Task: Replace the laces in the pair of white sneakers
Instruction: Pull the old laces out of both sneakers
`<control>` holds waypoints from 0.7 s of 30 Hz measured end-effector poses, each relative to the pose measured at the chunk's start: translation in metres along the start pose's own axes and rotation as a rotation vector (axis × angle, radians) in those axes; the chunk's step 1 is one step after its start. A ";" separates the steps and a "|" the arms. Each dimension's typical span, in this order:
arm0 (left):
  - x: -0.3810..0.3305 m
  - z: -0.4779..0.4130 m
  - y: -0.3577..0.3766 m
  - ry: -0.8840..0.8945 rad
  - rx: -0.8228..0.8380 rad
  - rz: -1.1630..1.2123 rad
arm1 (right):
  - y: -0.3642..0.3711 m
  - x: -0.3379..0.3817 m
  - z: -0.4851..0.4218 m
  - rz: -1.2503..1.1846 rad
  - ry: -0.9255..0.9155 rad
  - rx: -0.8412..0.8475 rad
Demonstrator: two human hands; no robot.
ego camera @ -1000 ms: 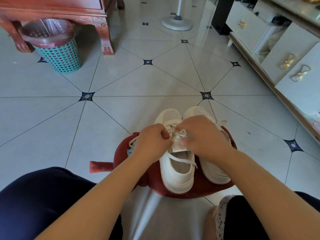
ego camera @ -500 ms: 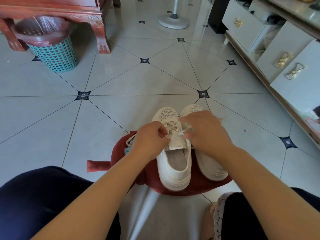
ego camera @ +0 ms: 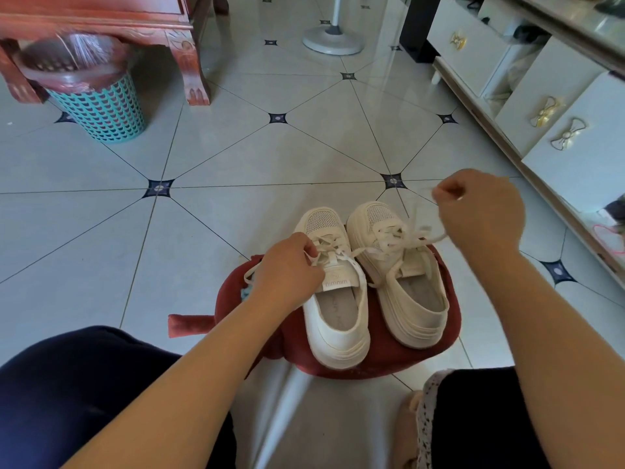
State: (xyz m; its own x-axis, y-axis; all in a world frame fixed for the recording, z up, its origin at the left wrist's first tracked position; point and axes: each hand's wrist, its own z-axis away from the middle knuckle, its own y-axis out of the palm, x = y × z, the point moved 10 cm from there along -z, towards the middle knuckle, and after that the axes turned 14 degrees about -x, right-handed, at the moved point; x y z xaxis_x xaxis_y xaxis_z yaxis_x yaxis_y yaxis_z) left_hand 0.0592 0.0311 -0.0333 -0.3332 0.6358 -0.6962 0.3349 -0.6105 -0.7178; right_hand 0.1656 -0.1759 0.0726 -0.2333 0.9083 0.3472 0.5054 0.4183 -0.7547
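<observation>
Whereas both hands had been bunched together over the left sneaker (ego camera: 334, 316) a second earlier, the right hand (ego camera: 480, 211) had swung off to the far right, pinching a blurred lace (ego camera: 436, 237). The left hand (ego camera: 291, 265) still gripped the laces by that shoe's tongue. Left sneaker and right sneaker (ego camera: 412, 299) sat side by side on a red cushion (ego camera: 389, 363) on the tiled floor (ego camera: 236, 157), with a teal wastebasket (ego camera: 101, 110) far left and a white cabinet (ego camera: 558, 130) along the right.

My left hand (ego camera: 287, 265) pinches the lace (ego camera: 314, 258) at the left sneaker's (ego camera: 334, 319) tongue. My right hand (ego camera: 480, 211), raised beside the right sneaker (ego camera: 409, 299), pinches a strand (ego camera: 426, 239) stretched across that shoe. Both sneakers sit together on a red cushion (ego camera: 389, 362) on the tiled floor (ego camera: 236, 157).
</observation>
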 end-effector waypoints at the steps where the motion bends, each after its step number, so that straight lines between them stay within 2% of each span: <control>1: -0.001 0.000 0.001 0.010 0.007 0.002 | 0.000 -0.004 -0.002 -0.073 0.046 0.015; 3: -0.006 0.002 0.006 0.052 0.027 -0.029 | 0.015 0.008 0.008 -0.119 -0.017 0.167; 6: -0.013 -0.003 0.009 0.123 -0.021 -0.090 | 0.041 0.030 0.039 -0.018 -0.175 0.371; 10: -0.026 -0.012 0.018 0.220 -0.108 -0.156 | 0.054 0.048 0.063 -0.125 -0.206 0.428; 12: -0.030 -0.014 0.024 0.282 -0.143 -0.213 | 0.067 0.054 0.084 -0.048 -0.288 0.528; 14: -0.036 -0.013 0.026 0.350 -0.187 -0.249 | 0.075 0.055 0.096 0.054 -0.368 0.550; 17: -0.047 -0.011 0.029 0.475 -0.232 -0.347 | 0.079 0.053 0.096 0.058 -0.349 0.547; 21: -0.053 -0.008 0.028 0.555 -0.264 -0.421 | 0.079 0.052 0.094 0.021 -0.316 0.558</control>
State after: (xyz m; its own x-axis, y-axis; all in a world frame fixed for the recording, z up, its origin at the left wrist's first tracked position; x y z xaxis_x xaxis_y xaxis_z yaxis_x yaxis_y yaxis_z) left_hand 0.0931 -0.0153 -0.0163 -0.0095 0.9786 -0.2056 0.5011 -0.1733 -0.8478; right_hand 0.1155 -0.0962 -0.0210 -0.5049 0.8365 0.2128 0.0242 0.2602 -0.9652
